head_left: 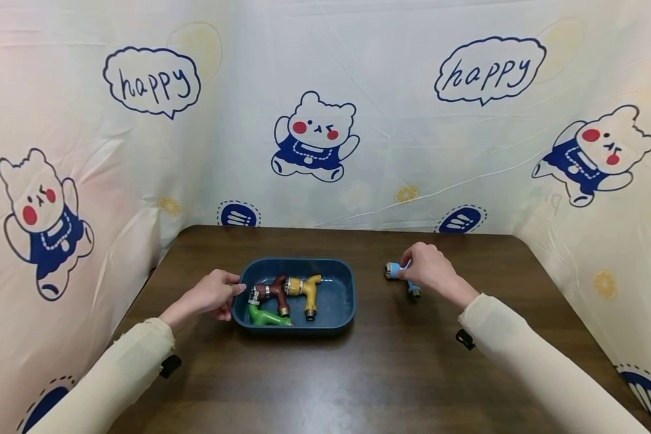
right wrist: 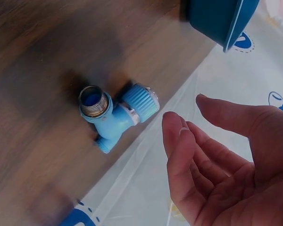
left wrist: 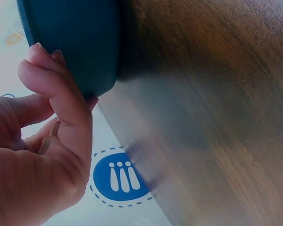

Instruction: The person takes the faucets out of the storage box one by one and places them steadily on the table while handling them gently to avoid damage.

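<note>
- Head view: soft, even, fairly bright light; pale glare on the table between left hand and right hand, nearer the wearer.
- Left wrist view: hazy, slightly soft; dark shadow beside the tray, beyond the left hand.
- Right wrist view: dimmer; blurred shadows by the tap, beyond the right hand.

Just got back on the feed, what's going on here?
A person's left hand holds the left end of a dark blue tray on the wooden table. Inside lie a brown fitting, a yellow fitting and a green fitting. To the tray's right, the right hand is at a light blue pipe fitting on the table; the right wrist view shows its fingers and thumb apart, not gripping it.
</note>
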The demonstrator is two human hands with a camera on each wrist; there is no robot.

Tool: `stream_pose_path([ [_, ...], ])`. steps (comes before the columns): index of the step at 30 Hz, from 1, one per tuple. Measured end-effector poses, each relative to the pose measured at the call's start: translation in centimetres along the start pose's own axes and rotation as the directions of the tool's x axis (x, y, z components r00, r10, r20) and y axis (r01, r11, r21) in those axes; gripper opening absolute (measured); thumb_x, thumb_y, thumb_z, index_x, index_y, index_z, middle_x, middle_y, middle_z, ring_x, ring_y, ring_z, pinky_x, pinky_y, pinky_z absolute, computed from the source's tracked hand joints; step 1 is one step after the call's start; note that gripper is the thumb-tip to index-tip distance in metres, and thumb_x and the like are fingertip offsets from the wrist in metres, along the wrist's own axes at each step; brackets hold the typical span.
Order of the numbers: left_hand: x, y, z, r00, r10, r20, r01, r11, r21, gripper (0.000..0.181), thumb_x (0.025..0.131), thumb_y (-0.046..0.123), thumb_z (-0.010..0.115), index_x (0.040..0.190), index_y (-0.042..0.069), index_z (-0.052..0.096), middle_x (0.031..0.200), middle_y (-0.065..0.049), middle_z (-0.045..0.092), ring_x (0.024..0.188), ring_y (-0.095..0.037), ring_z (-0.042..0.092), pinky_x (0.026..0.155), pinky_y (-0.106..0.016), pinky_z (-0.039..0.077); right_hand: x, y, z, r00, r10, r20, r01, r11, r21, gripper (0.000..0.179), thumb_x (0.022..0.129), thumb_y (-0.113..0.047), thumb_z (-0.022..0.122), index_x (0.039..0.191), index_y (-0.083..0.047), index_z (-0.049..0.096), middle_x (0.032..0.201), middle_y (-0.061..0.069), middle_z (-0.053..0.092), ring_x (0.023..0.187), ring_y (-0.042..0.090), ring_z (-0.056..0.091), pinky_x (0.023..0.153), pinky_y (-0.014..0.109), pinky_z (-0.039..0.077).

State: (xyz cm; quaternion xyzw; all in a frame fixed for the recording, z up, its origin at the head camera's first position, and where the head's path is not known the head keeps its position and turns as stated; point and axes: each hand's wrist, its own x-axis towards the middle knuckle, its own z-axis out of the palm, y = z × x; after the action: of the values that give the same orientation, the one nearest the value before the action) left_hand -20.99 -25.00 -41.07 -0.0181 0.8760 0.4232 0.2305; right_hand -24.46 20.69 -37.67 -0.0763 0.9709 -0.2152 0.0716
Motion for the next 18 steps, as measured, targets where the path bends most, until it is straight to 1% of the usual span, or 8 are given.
stream_pose_path([
  [6,0.1,0.0,0.0,1.000,0.002,0.003,-0.002,1.000,0.000,0.053,0.112,0.015,0.054,0.152,-0.016,0.039,0.067,-0.012,0.060,0.048,-0.018,0.062,0.051,-0.031,0.059,-0.1,-0.5,0.0,1.000,-0.012,-0.007,0.012,1.000,-0.010,0.023,0.091,-0.022,0.083,0.103,-0.003,0.079,0.102,0.013,0.073,0.078,0.025,0.066,0.066,0.043,0.058],
  [10,0.0,-0.1,-0.1,1.000,0.005,0.004,-0.005,1.000,-0.001,0.053,0.112,0.015,0.053,0.152,-0.016,0.039,0.067,-0.012,0.060,0.049,-0.018,0.062,0.051,-0.032,0.059,-0.1,-1.0,0.2,1.000,-0.026,-0.010,0.025,1.000,-0.017,0.023,0.090,-0.022,0.083,0.103,-0.003,0.080,0.101,0.012,0.074,0.078,0.025,0.066,0.066,0.044,0.058],
  [18,0.2,-0.2,-0.1,1.000,0.002,0.004,-0.001,1.000,-0.007,0.051,0.112,0.015,0.054,0.151,-0.015,0.042,0.067,-0.012,0.060,0.049,-0.018,0.063,0.051,-0.031,0.059,0.1,-1.6,0.5,1.000,-0.016,0.001,0.016,1.000,-0.018,0.021,0.089,-0.021,0.084,0.101,-0.005,0.080,0.096,0.009,0.073,0.077,0.025,0.065,0.065,0.042,0.056],
])
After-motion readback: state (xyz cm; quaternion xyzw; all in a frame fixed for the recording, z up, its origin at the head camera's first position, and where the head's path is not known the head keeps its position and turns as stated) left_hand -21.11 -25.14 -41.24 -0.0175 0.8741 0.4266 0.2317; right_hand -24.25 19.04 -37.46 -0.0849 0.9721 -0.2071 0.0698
